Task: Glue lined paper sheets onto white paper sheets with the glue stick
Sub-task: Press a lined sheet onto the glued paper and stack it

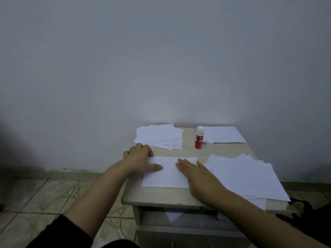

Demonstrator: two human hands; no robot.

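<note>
A lined paper sheet [166,176] lies flat near the front of the small beige table [157,197]. My left hand [140,159] rests on the sheet's left edge, thumb stretched across the paper. My right hand [197,176] presses flat on the sheet's right half with straight fingers. The red-and-white glue stick [199,138] stands upright behind the sheet, uncapped, its white cap [209,142] beside it. A loose stack of white sheets [159,136] lies at the back left. A fanned pile of lined sheets [249,176] covers the right side.
Another sheet [224,134] lies at the back right corner. The table stands against a plain wall [161,59], with an open drawer [179,215] below its front edge. Tiled floor [44,203] lies to the left and a dark object [302,210] at the right.
</note>
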